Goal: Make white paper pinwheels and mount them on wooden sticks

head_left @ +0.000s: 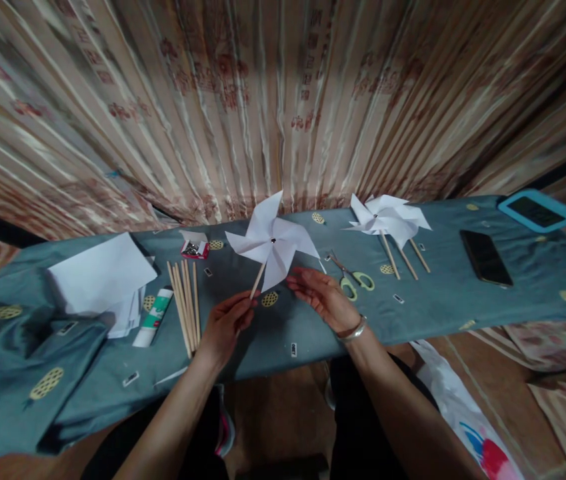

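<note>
A white paper pinwheel (273,241) on a wooden stick stands tilted above the cloth-covered table, a dark pin at its centre. My left hand (229,319) is closed around the lower stick. My right hand (320,297), a bracelet on its wrist, is held beside the lower right blades with its fingers stretched out; nothing shows in it. Just right of that hand lie scissors (350,273) with green handles. Further right, several finished white pinwheels (387,217) lie overlapping, their sticks pointing toward me.
On the left are white paper sheets (97,273), a glue stick (155,317), several loose wooden sticks (184,300) and a small red box of pins (195,247). A black phone (485,257) and a blue-framed device (537,209) lie right. A striped curtain (283,100) hangs behind the table.
</note>
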Tool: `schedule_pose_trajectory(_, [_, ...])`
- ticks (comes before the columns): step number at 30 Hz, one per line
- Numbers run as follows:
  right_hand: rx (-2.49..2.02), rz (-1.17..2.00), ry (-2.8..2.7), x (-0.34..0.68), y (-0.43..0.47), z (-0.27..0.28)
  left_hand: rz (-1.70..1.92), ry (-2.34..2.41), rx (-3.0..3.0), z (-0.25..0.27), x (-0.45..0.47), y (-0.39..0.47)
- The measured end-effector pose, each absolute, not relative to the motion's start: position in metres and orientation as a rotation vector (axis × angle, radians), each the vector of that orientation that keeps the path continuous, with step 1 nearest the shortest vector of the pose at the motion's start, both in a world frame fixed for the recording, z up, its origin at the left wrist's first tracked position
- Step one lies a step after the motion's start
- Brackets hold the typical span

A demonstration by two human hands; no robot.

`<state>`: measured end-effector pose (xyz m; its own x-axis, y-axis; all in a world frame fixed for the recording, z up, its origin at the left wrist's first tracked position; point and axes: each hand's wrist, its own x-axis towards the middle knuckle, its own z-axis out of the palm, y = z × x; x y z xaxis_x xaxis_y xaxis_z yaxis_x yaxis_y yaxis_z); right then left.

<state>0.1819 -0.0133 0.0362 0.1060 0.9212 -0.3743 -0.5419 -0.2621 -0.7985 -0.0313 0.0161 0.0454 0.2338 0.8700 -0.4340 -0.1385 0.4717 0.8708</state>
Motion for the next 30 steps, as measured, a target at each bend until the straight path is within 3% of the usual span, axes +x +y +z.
schedule_pose_trajectory(17, [-1.067,1.397,-0.379,0.155,0.001,0.045,0.832,0.949,0.612,0.029,-0.006,0.014])
schedule_pose_trajectory(30, [-1.293,1.12,-0.922,0.16,-0.003,0.056,0.849,0.915,0.747,0.028,0.002,0.017])
